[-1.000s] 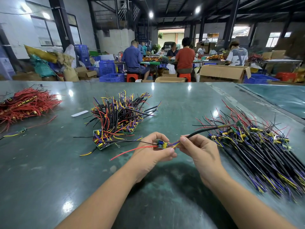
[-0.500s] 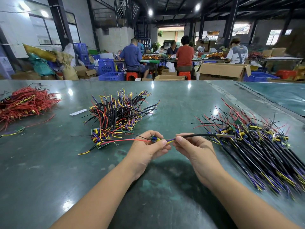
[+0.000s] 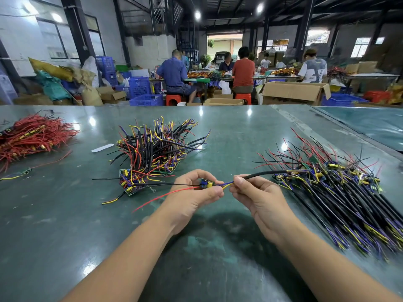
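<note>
We hold the small circuit board (image 3: pixel 206 183) just above the green table (image 3: pixel 218 131), pinched between the curled thumb and fingers of our left hand (image 3: pixel 192 197). Its blue and yellow leads (image 3: pixel 226 184) run right from the board into a black sleeve (image 3: pixel 268 173), whose near end our right hand (image 3: pixel 259 199) pinches between thumb and fingertips. A red lead (image 3: pixel 165 196) and a thin black lead (image 3: pixel 161 184) trail left of the board. Beyond the board and to its left lies a tangled pile of wired boards (image 3: pixel 152 153). To its right lies a larger pile of sleeved boards (image 3: pixel 340 192), and far to its left a heap of red wires (image 3: pixel 32 136).
</note>
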Available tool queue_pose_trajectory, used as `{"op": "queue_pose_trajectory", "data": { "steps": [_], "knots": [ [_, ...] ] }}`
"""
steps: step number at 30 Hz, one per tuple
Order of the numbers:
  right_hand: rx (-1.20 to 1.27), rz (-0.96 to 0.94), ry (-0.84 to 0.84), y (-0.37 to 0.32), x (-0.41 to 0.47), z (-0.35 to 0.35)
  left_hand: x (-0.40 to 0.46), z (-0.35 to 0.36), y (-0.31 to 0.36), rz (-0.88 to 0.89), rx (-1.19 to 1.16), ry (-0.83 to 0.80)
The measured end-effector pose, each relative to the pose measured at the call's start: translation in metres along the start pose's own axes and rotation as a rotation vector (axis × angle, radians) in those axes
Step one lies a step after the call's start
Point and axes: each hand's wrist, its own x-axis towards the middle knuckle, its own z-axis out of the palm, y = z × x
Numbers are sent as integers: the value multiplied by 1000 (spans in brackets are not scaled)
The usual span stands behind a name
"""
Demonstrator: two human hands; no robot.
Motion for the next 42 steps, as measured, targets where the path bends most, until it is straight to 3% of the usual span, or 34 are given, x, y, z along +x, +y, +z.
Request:
{"op": "queue_pose_trajectory", "data": {
  "steps": [11, 15, 20, 24, 31, 37, 40, 42],
  "knots": [
    [305, 132, -166, -9, -1, 9, 6, 1, 6, -39, -318, -20],
    [199, 120, -71, -6, -2, 6, 4, -1, 2, -7, -232, 14],
    [271, 74, 85, -5, 3, 5, 7, 0, -4, 28, -79, 112],
    [237, -54, 168, -3, 6, 3, 7, -1, -3, 31, -24, 164],
    [-23, -179, 192, -2, 7, 6, 4, 1, 5, 31, -110, 167],
    [268, -112, 214, -15, 6, -4, 3, -5, 6, 34, -98, 148],
    [237, -110, 232, -17, 7, -14, 3, -8, 6, 30, -34, 137],
    [81, -161, 276, -14, 7, -15, 5, -8, 5, 30, -28, 144]
  ]
}}
